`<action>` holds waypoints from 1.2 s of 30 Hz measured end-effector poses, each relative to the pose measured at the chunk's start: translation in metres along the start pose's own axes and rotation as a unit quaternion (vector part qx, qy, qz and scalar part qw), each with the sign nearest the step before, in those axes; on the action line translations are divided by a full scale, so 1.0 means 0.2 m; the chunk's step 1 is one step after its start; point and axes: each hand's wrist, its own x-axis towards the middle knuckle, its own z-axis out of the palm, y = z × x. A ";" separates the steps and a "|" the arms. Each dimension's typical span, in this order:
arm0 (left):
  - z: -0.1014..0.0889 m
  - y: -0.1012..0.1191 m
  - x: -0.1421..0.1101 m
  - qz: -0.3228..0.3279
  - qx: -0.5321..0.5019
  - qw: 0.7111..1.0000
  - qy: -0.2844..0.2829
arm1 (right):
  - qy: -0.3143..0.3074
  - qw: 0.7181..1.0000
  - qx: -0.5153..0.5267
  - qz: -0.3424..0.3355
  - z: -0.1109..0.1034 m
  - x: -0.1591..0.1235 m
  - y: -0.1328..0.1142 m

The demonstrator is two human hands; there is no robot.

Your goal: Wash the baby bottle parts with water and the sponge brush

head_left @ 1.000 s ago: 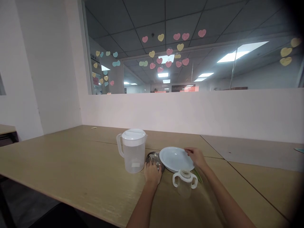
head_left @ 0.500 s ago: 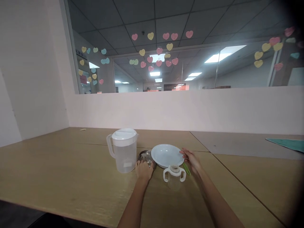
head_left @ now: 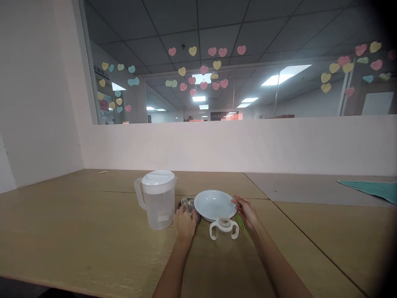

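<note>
At the far left of the tan wooden table (head_left: 77, 231), a small pale sliver (head_left: 102, 171) lies near the white partition wall (head_left: 217, 145). Paper hearts (head_left: 203, 69) in pink, yellow and blue are stuck to the glass window (head_left: 248, 93) above that wall (their reflections make the room behind hard to read).

Toward the middle of the table, a clear plastic pitcher (head_left: 156, 203) is stood upright, with its white lid on and its handle to the left. Just to its right, a round dark metal piece (head_left: 180, 205) lies on the table, with a small clear part (head_left: 189, 205) on top of it (its exact kind cannot be told). The left hand (head_left: 185, 223) is cupped over this piece, its fingers curved down against the clear part, but whether it is gripped cannot be told.

Next to the metal piece, a white shallow plate (head_left: 214, 205) is laid flat, and a clear two-handled cup (head_left: 223, 231) with white handles is set on the near side of it. The right hand (head_left: 245, 211) is held narrow at the plate's right rim, with a green strip (head_left: 239, 222) just below it; whether anything is held cannot be told.

Farther right, a teal cloth (head_left: 369, 189) is spread on a grey panel (head_left: 297, 186).
</note>
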 end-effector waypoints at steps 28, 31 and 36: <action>-0.12 0.26 0.10 0.140 -0.306 0.935 0.111 | -0.026 0.999 -0.022 -0.022 0.04 -0.02 -0.05; -0.10 0.27 0.08 0.173 -0.371 0.908 0.087 | -0.050 0.998 -0.031 -0.031 0.05 -0.02 -0.05; -0.07 0.27 0.04 0.187 -0.438 0.878 0.053 | -0.070 0.996 -0.036 -0.052 0.09 -0.02 -0.03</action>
